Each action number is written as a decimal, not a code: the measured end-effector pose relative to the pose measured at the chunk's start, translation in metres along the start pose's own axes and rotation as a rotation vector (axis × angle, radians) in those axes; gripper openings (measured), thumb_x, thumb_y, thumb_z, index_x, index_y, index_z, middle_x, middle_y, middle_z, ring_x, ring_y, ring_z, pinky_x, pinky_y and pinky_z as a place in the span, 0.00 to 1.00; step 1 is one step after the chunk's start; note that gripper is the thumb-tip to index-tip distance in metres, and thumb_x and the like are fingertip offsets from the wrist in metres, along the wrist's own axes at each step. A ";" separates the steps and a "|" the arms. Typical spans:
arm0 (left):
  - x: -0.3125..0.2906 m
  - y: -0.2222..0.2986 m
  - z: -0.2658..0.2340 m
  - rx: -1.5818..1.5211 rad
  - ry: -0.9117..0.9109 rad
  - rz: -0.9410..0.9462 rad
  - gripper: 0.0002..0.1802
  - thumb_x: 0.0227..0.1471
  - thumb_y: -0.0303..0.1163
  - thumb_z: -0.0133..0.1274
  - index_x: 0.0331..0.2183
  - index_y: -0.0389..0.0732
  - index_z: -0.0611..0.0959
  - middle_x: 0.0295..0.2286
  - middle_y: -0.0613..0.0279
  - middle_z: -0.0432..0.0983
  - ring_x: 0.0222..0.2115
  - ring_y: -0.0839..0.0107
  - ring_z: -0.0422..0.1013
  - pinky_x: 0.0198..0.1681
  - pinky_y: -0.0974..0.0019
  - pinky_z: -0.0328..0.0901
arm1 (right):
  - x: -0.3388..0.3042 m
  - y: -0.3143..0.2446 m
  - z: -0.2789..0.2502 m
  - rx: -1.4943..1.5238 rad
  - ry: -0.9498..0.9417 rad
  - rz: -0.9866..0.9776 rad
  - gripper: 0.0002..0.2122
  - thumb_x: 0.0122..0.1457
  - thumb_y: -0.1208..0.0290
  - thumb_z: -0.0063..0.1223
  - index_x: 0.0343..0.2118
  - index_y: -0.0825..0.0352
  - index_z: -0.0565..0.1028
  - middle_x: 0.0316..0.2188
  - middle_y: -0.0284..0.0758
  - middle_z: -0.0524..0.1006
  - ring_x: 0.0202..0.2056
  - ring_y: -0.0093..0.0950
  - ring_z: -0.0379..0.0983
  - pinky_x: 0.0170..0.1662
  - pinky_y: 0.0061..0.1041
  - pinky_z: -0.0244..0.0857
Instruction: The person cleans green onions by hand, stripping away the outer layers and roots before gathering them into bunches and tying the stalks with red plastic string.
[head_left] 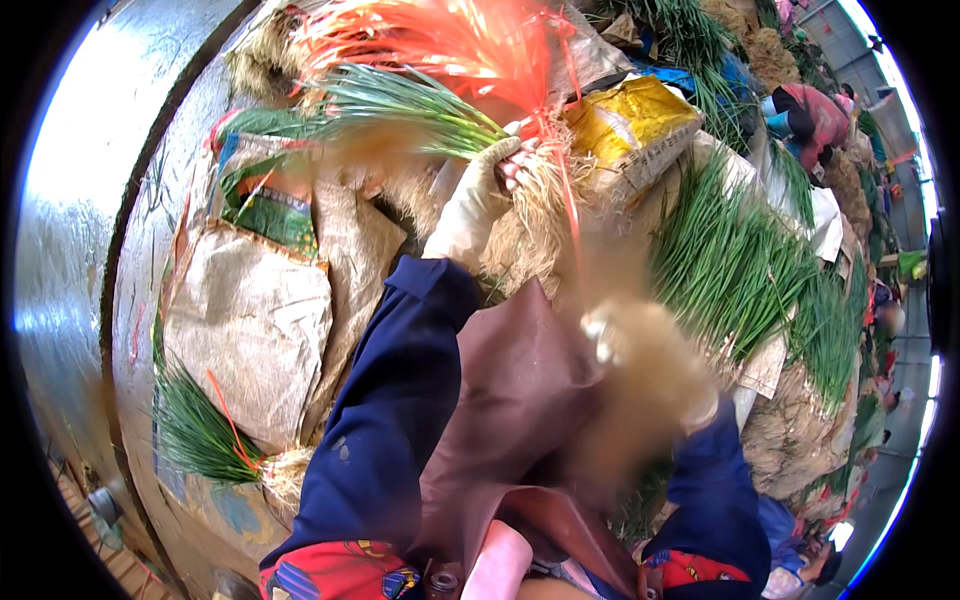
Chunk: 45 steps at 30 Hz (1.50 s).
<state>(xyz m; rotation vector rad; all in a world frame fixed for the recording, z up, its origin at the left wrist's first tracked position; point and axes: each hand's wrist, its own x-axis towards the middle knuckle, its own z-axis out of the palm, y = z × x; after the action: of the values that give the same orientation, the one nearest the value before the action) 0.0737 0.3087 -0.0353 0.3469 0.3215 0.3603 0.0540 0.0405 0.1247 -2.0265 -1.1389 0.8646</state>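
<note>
My left hand [490, 180], in a pale glove, is closed around the root end of a bunch of green onions [400, 105]. The green tops point left, and the pale stringy roots [550, 185] hang to the right of the fingers. Orange-red plastic strips [450, 45] spread out just beyond the bunch, and one strand trails down over the roots. My right hand [650, 350], also gloved, is over the right side of my brown apron [515, 370]. A smudge blurs it, so its fingers and anything in them are unclear.
A big pile of loose green onions [735, 260] lies to the right. A yellow printed bag [630, 120] sits beyond the roots. Left are a beige sack [245, 320] and a tied bunch [210, 430]. Another person [810, 120] bends at the far right.
</note>
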 end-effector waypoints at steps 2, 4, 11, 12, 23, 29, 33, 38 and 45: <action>0.016 0.019 0.005 -0.090 0.048 -0.020 0.18 0.51 0.24 0.50 0.45 0.46 0.72 0.22 0.63 0.73 0.15 0.81 0.63 0.12 0.80 0.55 | -0.018 0.007 0.015 -0.230 -0.035 -0.177 0.04 0.57 0.69 0.49 0.28 0.61 0.71 0.20 0.30 0.72 0.19 0.25 0.70 0.26 0.23 0.66; 0.041 0.016 0.008 -0.183 0.006 -0.057 0.17 0.51 0.24 0.50 0.44 0.49 0.73 0.20 0.65 0.71 0.14 0.78 0.62 0.12 0.77 0.55 | -0.057 0.021 0.013 -0.165 -0.048 -0.186 0.01 0.55 0.71 0.49 0.29 0.61 0.71 0.22 0.30 0.73 0.20 0.27 0.71 0.26 0.25 0.66; 0.108 -0.010 0.012 -0.272 -0.014 -0.065 0.13 0.50 0.24 0.51 0.39 0.50 0.74 0.19 0.67 0.70 0.14 0.75 0.63 0.12 0.73 0.56 | -0.227 -0.008 -0.059 0.410 -0.382 0.321 0.06 0.58 0.68 0.50 0.32 0.65 0.73 0.35 0.35 0.76 0.32 0.25 0.75 0.32 0.22 0.68; 0.109 -0.005 0.009 -0.288 0.003 -0.067 0.12 0.50 0.24 0.51 0.37 0.50 0.75 0.19 0.67 0.70 0.14 0.75 0.63 0.12 0.73 0.56 | -0.254 -0.013 -0.055 0.092 0.011 0.211 0.10 0.56 0.65 0.51 0.33 0.67 0.72 0.34 0.37 0.74 0.32 0.28 0.73 0.34 0.25 0.67; -0.143 0.096 -0.040 0.115 -0.151 -0.186 0.15 0.52 0.26 0.51 0.43 0.32 0.76 0.20 0.74 0.69 0.16 0.89 0.60 0.17 0.86 0.57 | -0.241 -0.074 -0.085 -0.014 0.672 -0.279 0.11 0.58 0.64 0.47 0.35 0.68 0.70 0.25 0.34 0.72 0.23 0.25 0.67 0.26 0.22 0.62; -0.395 0.145 -0.119 0.965 0.313 0.662 0.15 0.53 0.22 0.46 0.44 0.32 0.74 0.38 0.58 0.74 0.38 0.74 0.71 0.46 0.72 0.65 | -0.029 -0.151 -0.017 -0.070 -0.214 -0.063 0.11 0.55 0.63 0.52 0.34 0.66 0.75 0.22 0.32 0.75 0.19 0.19 0.69 0.25 0.20 0.63; -0.524 0.216 -0.128 0.429 0.504 0.273 0.12 0.51 0.31 0.51 0.30 0.30 0.79 0.19 0.65 0.74 0.15 0.83 0.66 0.19 0.81 0.63 | 0.061 -0.227 0.123 -0.331 -0.443 -0.526 0.12 0.55 0.61 0.50 0.31 0.66 0.76 0.21 0.31 0.78 0.21 0.21 0.74 0.28 0.22 0.67; -0.644 0.208 -0.129 0.378 0.944 0.723 0.16 0.49 0.27 0.52 0.40 0.25 0.76 0.19 0.67 0.73 0.11 0.87 0.58 0.13 0.83 0.55 | 0.078 -0.321 0.279 -0.132 -0.975 -0.718 0.11 0.54 0.61 0.51 0.33 0.64 0.78 0.24 0.31 0.79 0.24 0.19 0.74 0.28 0.21 0.67; -0.717 0.189 -0.129 0.311 1.147 0.842 0.19 0.50 0.25 0.53 0.45 0.27 0.74 0.22 0.65 0.72 0.14 0.87 0.59 0.15 0.85 0.56 | 0.131 -0.361 0.336 0.540 -1.432 -0.746 0.14 0.53 0.59 0.56 0.36 0.65 0.78 0.29 0.29 0.78 0.27 0.15 0.70 0.30 0.14 0.64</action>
<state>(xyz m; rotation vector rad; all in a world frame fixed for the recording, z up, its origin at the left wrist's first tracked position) -0.6629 0.2275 0.0953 0.5505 1.3770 1.3500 -0.3240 0.3774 0.1879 -0.2204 -1.8347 1.9313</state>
